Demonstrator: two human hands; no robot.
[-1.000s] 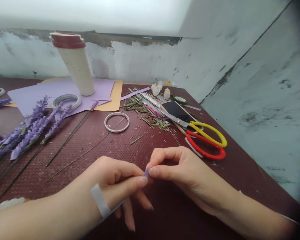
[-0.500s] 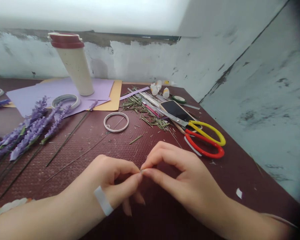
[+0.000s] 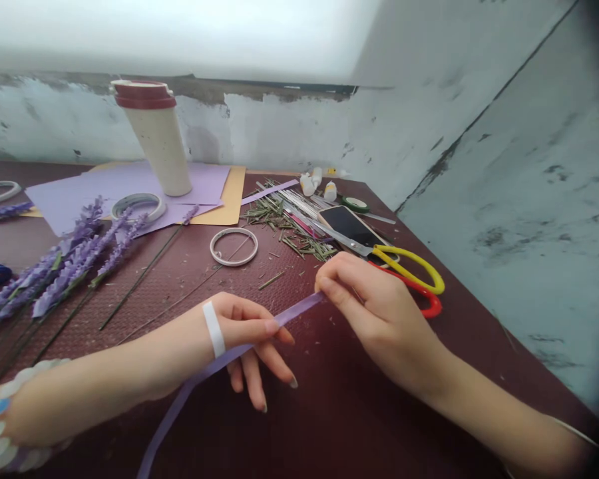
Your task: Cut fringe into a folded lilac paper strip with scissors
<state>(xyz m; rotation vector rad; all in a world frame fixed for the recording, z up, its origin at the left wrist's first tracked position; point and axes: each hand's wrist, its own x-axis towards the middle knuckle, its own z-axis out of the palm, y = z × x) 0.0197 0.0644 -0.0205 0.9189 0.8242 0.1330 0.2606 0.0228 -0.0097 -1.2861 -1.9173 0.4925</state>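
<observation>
A long light-purple strip (image 3: 172,412), paper or ribbon, runs from the lower left up between my hands. My left hand (image 3: 242,329) pinches it between thumb and forefinger, with the other fingers spread below. At its upper right end, the strip is gripped by the thumb and forefinger of my right hand (image 3: 372,309). The stretch between the hands looks taut, while the rest hangs down past my left wrist. A short piece of white tape (image 3: 213,329) sticks across the back of my left hand. Scissors (image 3: 409,266) with yellow and red handles lie just behind my right hand, partly hidden by it.
Purple flower stems (image 3: 74,273) lie at left. A tape roll (image 3: 233,247) sits mid-table. Behind are a lidded cup (image 3: 157,143), purple sheets (image 3: 204,181), cut green stem bits (image 3: 267,211), a phone (image 3: 349,225) and small white bottles (image 3: 307,184). A wall (image 3: 519,199) rises at right.
My hands, whose fingertips met before, are now apart, with the right one farther right and higher. The purple strip now shows stretched between them. The view has shifted slightly.
</observation>
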